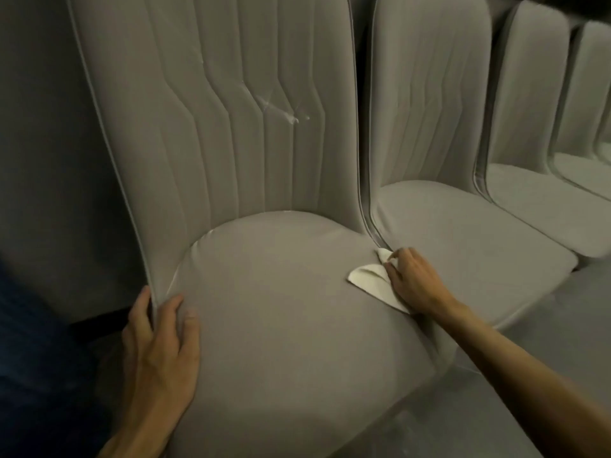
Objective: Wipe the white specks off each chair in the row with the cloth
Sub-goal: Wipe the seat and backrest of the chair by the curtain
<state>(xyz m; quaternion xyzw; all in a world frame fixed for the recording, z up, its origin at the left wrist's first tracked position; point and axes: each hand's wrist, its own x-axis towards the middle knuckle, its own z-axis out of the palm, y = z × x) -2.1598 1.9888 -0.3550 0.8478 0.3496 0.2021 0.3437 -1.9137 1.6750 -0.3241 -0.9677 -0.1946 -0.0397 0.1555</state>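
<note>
The one camera sits on the person's head and looks forward and down from close up at the nearest chair, which fills the middle of the frame, with the other chairs running off to the upper right.

This looks like a furniture storeroom or showroom, and I can't say which. Matching grey upholstered chairs stand in a row, packed side against side: the nearest chair, the second chair, the third chair, the fourth chair at the edge. All have the same stitched backs and piped edges. The light is dim, with a plain dark wall on the left and grey floor in front.
</note>
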